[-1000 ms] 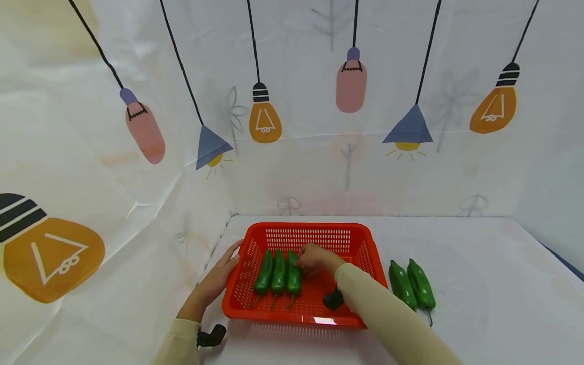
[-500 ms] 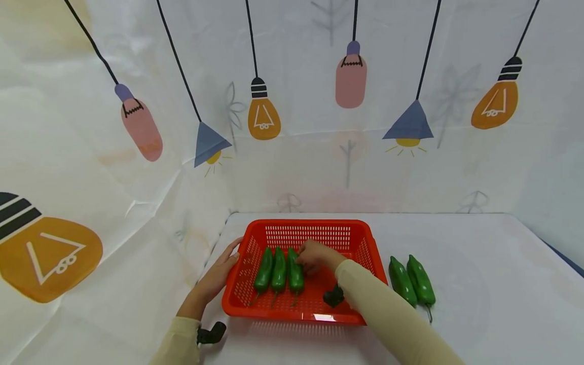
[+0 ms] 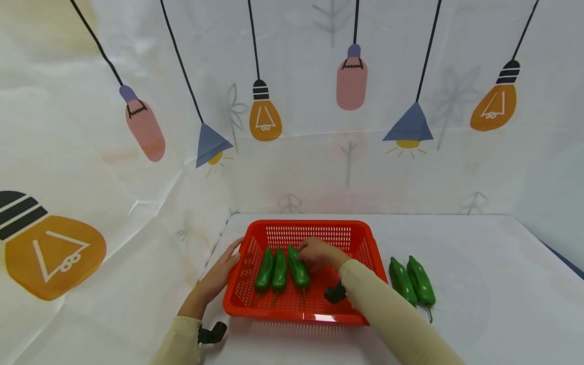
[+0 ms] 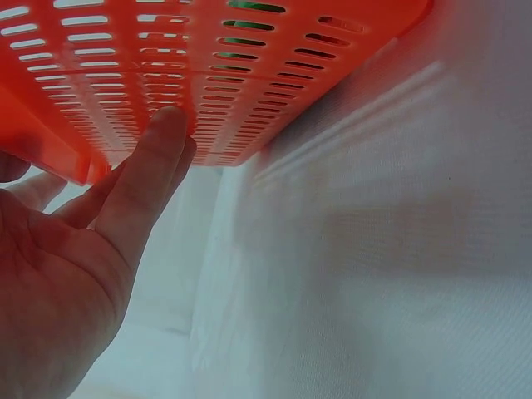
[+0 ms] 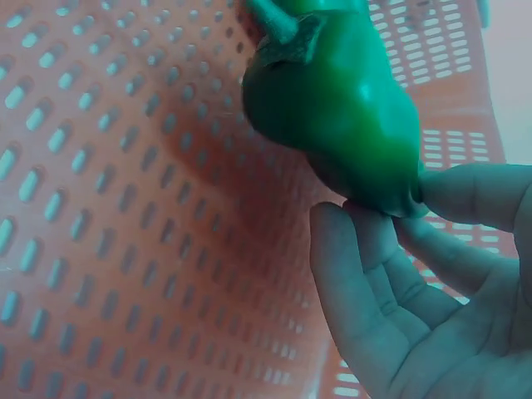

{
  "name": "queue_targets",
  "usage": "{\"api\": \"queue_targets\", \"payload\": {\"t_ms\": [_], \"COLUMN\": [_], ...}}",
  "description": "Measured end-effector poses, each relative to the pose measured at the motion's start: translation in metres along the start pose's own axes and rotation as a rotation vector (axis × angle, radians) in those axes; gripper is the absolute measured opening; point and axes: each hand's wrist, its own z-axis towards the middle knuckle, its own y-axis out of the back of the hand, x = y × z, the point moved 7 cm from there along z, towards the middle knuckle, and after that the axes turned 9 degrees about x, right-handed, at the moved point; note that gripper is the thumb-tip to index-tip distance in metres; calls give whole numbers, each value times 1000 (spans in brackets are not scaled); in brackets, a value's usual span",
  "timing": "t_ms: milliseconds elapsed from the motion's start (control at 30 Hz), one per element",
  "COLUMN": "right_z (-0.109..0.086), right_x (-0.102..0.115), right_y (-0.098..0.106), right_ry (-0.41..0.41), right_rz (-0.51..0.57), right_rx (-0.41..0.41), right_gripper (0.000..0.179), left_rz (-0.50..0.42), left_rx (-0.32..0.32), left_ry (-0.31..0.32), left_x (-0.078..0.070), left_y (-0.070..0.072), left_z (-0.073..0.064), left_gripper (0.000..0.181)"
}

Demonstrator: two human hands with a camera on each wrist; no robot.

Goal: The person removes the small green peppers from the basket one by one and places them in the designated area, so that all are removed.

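Green pepper (image 3: 300, 275) in red basket (image 3: 292, 315), two peppers (image 3: 279, 274) alongside

Here's the right sleeve (image 3: 388, 304) covering the near right corner of the basket (image 3: 274, 313) and one loose pepper's lower end; in the left wrist view, the edge is cropping the left hand (image 4: 79, 262), the basket hiding all but green slivers (image 4: 257, 7).

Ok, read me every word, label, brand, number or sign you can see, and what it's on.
None: no lettering can be read in any view.
The red basket and green peppers show no print.
The backdrop carries only pictures, such as drawn bulbs and lampshades.
The black wrist devices are too small to check.
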Motion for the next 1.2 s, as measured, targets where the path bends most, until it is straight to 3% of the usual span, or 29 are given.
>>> {"api": "queue_targets", "payload": {"t_ms": [333, 633, 1200], "right_z": [-7, -23, -49], "right_x": [7, 12, 0], "right_y": [6, 17, 44], "right_ry": [56, 89, 102], "right_rz": [32, 29, 77], "right_rx": [-14, -33, -51], "right_gripper": [38, 37, 33], "left_rz": [-1, -25, -20], "left_rx": [38, 39, 7], "left_ry": [-23, -17, 0], "left_x": [-7, -5, -4], "left_y": [-5, -4, -3], "left_z": [-1, -1, -2], "left_gripper": [53, 54, 51]}}
